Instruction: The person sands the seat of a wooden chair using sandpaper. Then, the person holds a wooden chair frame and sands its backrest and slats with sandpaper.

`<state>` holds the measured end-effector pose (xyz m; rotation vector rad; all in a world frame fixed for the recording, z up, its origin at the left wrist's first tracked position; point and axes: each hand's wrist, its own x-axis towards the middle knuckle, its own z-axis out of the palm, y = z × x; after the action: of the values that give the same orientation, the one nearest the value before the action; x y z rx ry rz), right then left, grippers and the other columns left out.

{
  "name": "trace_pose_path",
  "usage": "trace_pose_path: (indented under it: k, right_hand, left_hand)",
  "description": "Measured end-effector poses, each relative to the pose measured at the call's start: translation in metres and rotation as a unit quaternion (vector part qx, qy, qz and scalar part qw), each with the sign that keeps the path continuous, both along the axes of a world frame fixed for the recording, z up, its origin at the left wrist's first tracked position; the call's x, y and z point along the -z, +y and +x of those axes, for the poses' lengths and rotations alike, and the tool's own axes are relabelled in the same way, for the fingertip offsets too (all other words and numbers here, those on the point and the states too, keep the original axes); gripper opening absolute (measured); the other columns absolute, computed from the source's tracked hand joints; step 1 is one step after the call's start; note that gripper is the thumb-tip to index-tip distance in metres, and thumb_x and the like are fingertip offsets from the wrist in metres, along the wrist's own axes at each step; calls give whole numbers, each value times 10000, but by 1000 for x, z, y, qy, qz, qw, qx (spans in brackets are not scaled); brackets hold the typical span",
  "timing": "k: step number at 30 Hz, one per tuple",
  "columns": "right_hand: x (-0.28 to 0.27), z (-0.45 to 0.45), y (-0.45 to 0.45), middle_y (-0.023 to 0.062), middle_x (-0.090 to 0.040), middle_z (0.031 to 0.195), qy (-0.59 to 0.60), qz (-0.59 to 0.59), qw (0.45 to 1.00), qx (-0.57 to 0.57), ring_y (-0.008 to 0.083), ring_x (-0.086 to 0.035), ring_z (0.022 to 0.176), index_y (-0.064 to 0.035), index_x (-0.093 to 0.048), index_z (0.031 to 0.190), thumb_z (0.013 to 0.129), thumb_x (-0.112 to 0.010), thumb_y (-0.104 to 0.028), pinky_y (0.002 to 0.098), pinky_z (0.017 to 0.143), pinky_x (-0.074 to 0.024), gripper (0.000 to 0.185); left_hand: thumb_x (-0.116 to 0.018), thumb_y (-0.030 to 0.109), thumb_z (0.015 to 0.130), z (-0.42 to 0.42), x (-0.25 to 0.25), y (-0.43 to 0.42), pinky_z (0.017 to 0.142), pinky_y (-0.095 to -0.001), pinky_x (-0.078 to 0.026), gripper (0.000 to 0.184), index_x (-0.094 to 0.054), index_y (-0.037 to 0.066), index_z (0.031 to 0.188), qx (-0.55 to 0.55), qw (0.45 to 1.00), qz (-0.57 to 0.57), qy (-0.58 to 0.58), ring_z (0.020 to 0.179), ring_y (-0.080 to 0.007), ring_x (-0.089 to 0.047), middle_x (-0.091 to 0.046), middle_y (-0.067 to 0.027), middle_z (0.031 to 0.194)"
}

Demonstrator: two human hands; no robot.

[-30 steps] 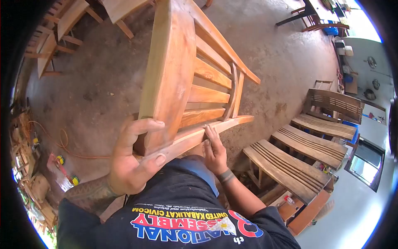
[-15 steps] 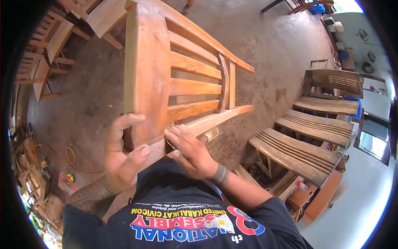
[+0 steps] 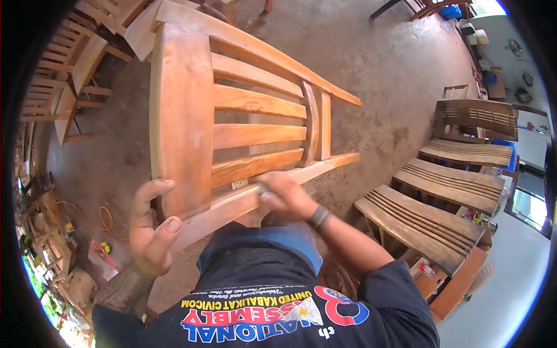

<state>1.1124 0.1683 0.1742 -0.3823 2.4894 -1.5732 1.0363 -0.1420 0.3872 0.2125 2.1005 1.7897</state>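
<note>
A slatted wooden chair back (image 3: 184,110), orange-brown with a wide top board, stands in front of my body. My left hand (image 3: 152,229) grips the chair back at its near left corner, thumb on the near rail and fingers round the board's end. Bent over the near side rail (image 3: 232,213), about midway along, my right hand (image 3: 284,194) is blurred by motion. Its fingers are closed round something dark and small that I cannot make out.
Several dark slatted wooden panels (image 3: 420,220) stand at the right beside a pale wall. Unfinished chairs (image 3: 87,52) are at the upper left. An orange cord (image 3: 106,217) and wood scraps (image 3: 55,249) lie at the left. Concrete floor (image 3: 383,75) lies beyond the chair back.
My right hand slid left along the near rail, then back right. The chair back has shifted left in view, with my left hand still at its corner.
</note>
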Motion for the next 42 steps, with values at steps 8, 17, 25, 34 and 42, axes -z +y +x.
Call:
trace_pose_path:
  k: [8,17,25,34,42]
  right_hand:
    - [-80,-31,-5,290,-679,1328,24,-65,988,-140,471,-659,1256,10,-565,1506,854,-849,-659,537,1108,-518,977]
    - [17,-23,97,236,-730,1335,-115,211,962,-131,425,-663,1303,13,-642,1458,771,-874,-430,518,1148,-509,850]
    - [-7,-29,100,127,-738,1399,-226,227,940,-118,428,-642,1305,-125,-654,1490,758,-874,-542,510,1152,-448,871]
    - [-99,-19,24,266,-452,1679,25,-23,982,-188,494,-413,1554,-49,-356,1699,906,-845,-396,594,1301,-303,994]
    - [2,-24,114,196,-761,1249,-60,-43,995,-68,407,-697,1211,-61,-741,1326,983,-742,-130,465,1079,-546,351]
  left_hand:
    - [-709,265,932,10,-7,5,1288,-429,-265,648,-523,8,1497,-44,997,-54,-25,1490,-276,-445,-518,-135,1504]
    - [-737,252,934,15,-17,11,1283,-422,-266,646,-523,15,1496,-51,995,-88,-14,1473,-263,-450,-525,-131,1481]
    - [-729,199,933,11,-33,34,1235,-396,-354,585,-565,3,1459,-58,995,-73,-34,1437,-258,-525,-563,-129,1461]
    - [-708,169,938,7,-41,46,1183,-381,-411,535,-614,-6,1434,-64,993,-97,-12,1377,-229,-567,-601,-125,1425]
    - [-691,120,949,7,-47,56,1179,-379,-410,505,-619,-3,1433,-58,993,-106,-14,1366,-226,-574,-614,-117,1420]
